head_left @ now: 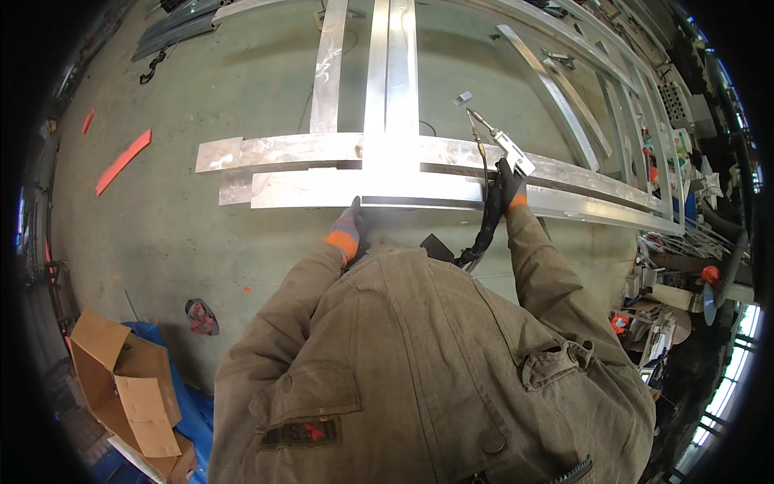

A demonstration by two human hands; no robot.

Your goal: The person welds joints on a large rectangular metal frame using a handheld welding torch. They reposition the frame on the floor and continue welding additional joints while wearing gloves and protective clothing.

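Observation:
My right hand [508, 187], in a dark glove with an orange cuff, is closed round a silver-white welding gun [512, 153]. Its thin nozzle points up and to the left over the frame, and a black sleeved cable [486, 226] hangs from it. My left hand [348, 230], gloved in grey and orange, grips the near edge of a shiny aluminium bar [302, 189]; its thumb lies against the bar and the other fingers are mostly hidden. A second aluminium bar [298, 148] runs behind it. Upright metal profiles [401, 81] meet both bars ahead of me.
Beyond the gun lies a small metal piece [462, 98]. Loose metal strips [556, 101] and a longer frame [669, 169] stand to the right. An orange-red strip [123, 161] lies on the floor at left, with an open cardboard box [149, 411] at lower left.

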